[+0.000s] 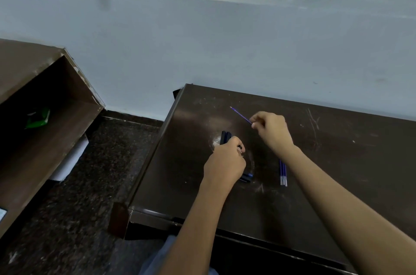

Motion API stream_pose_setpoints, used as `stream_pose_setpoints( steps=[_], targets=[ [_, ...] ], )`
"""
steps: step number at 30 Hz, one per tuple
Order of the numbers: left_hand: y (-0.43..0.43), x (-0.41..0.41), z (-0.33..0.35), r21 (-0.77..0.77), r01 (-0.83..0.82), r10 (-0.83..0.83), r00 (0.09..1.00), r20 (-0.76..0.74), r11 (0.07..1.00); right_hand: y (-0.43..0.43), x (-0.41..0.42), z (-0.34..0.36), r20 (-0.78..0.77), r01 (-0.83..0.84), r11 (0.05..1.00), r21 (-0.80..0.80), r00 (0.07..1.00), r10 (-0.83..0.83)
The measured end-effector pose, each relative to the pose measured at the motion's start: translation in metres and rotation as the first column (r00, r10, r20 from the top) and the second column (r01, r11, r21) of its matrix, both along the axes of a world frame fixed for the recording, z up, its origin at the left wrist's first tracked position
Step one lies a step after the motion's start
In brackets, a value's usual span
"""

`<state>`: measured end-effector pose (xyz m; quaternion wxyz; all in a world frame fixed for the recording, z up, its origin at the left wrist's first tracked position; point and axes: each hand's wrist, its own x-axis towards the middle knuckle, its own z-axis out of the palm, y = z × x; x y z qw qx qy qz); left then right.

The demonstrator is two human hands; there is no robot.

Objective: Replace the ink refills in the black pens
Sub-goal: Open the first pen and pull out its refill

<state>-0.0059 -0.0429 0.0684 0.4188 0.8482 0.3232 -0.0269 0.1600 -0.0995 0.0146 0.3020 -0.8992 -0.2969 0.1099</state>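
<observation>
Two hands over the dark table. My right hand pinches one thin blue refill at its near end, thumb and forefinger closed on it. Refill's long axis runs diagonally, tip pointing up-left toward the wall, raised off the tabletop or just above it, can't tell which.

My left hand is closed around a bundle of black pens. Pen ends stick out past my knuckles pointing away from me toward the wall; the other ends, with a bit of blue, show under the heel of my hand on the near side. So the bundle's axis runs roughly far-to-near, slightly tilted left at the top. Can't count the pens, the hand covers most of them.

Spare refills lie flat on the table just right of my left hand, under my right forearm. Side by side, touching, axis nearly far-to-near, silver tips toward me. Looks like three.

Pens and held refill are apart, not touching.
</observation>
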Motion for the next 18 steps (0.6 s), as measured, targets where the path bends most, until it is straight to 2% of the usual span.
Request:
stream_pose_setpoints(
  steps=[4,8,12,18],
  targets=[
    [0.004,0.000,-0.004,0.014,-0.001,0.001,1.000,-0.006,1.000,0.031,0.016,-0.012,0.101,-0.094,0.969,-0.227,0.988,0.119],
    [0.007,-0.001,-0.006,0.040,-0.008,0.008,1.000,0.001,0.999,0.043,0.027,-0.024,0.133,-0.085,0.941,-0.329,0.982,0.135],
    [0.007,0.000,-0.006,0.073,-0.003,0.003,1.000,0.004,0.997,0.040,0.033,-0.035,0.131,-0.067,0.926,-0.371,0.984,0.124],
    [0.004,0.003,-0.005,0.094,0.005,-0.005,1.000,-0.004,0.996,0.036,0.034,-0.038,0.090,-0.022,0.946,-0.324,0.994,0.055]
  ],
)
